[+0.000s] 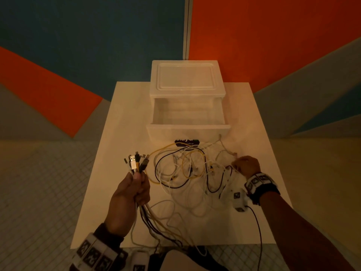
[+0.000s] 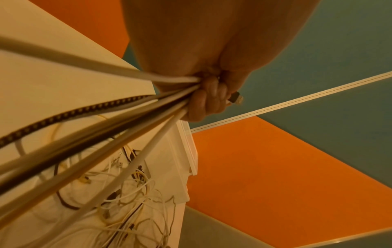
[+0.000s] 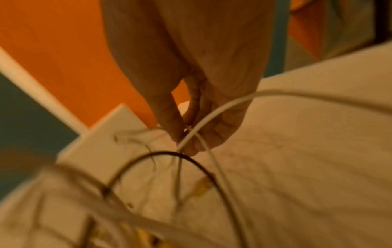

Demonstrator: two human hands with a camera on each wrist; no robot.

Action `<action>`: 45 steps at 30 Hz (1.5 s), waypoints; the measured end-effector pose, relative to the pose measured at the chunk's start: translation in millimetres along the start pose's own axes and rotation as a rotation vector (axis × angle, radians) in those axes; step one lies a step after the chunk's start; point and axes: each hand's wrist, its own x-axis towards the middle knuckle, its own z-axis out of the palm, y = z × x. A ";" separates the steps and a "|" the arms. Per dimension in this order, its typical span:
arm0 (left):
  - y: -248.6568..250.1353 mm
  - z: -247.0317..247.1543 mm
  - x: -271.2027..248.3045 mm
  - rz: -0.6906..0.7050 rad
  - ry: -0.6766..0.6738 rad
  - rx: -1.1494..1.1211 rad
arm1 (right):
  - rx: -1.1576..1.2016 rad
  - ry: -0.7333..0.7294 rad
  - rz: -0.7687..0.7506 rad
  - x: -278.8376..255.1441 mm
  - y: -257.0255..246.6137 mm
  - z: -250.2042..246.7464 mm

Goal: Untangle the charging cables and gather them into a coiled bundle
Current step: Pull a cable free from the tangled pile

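Note:
A tangle of white, yellow and black charging cables [image 1: 187, 171] lies on the white table [image 1: 121, 118] in front of the drawer box. My left hand [image 1: 134, 184] is raised over the table's left side and grips several cable ends [image 2: 148, 104] in a fist, their plugs [image 1: 135, 160] fanned upward. The gathered strands hang down toward the table's near edge. My right hand [image 1: 245, 165] rests at the right edge of the tangle, thumb and fingers pinching a thin white cable [image 3: 199, 132]. A black cable [image 3: 191, 159] loops just below those fingertips.
A translucent white drawer box [image 1: 187, 90] stands at the back of the table with its drawer [image 1: 188, 130] pulled open and nothing visible inside. A dark label [image 1: 187, 142] lies under the drawer front. Tiled floor surrounds the table; orange and blue walls stand behind.

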 end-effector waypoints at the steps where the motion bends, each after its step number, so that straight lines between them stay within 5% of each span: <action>1: -0.2 -0.3 0.9 0.001 -0.007 -0.004 | 0.239 -0.010 0.030 -5.7 -3.5 -2.4; 4: -0.6 -1.0 3.6 0.009 -0.029 -0.006 | 0.629 -0.111 0.145 -23.7 -13.4 -10.4; 8: 0.5 2.9 6.3 0.011 -0.041 0.017 | 0.635 -0.120 0.140 -40.3 -25.8 -17.0; 15: 6.5 3.3 10.4 0.030 -0.040 0.052 | 0.339 0.056 -0.506 -95.3 -95.5 -21.8; 21: 16.8 7.0 20.5 0.071 -0.066 0.031 | 0.676 -0.179 -0.835 -214.3 -185.0 -57.1; 28: 22.5 35.7 26.8 0.101 -0.097 -0.010 | 0.408 -0.479 -0.703 -254.1 -146.3 27.2; 36: 14.5 44.6 21.7 0.121 -0.057 0.199 | 0.405 -0.332 -0.692 -267.4 -134.7 82.2; 45: 21.5 46.4 12.1 0.095 -0.017 0.077 | 0.278 -0.318 -0.499 -257.3 -123.8 88.5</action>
